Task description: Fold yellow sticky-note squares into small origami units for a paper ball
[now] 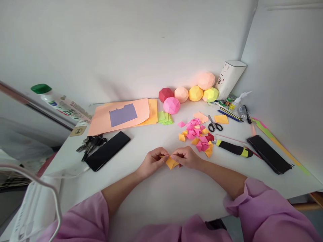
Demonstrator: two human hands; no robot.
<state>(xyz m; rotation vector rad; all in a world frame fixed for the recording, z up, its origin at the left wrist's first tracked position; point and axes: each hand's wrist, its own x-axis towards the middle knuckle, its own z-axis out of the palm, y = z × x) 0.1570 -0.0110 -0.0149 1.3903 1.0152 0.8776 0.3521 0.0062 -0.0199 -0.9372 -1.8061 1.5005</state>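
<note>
Between my two hands is a small orange piece of folded paper (171,163), its pointed corner facing me. My left hand (155,161) pinches its left side between thumb and fingers. On the other side my right hand (186,157) is closed on the same paper, thumb on top. The fingertips of both hands nearly meet at its upper edge. Just beyond my right hand lies a loose heap of pink, orange and red folded paper pieces (193,132). The undersides of my fingers are hidden.
Faceted paper balls (172,105) line the wall. Scissors (214,125), a utility knife (233,148) and a black case (268,154) lie to the right. A phone (108,151), keys (91,145) and peach paper sheets (101,117) are on the left, green paper slips (165,118) at the middle.
</note>
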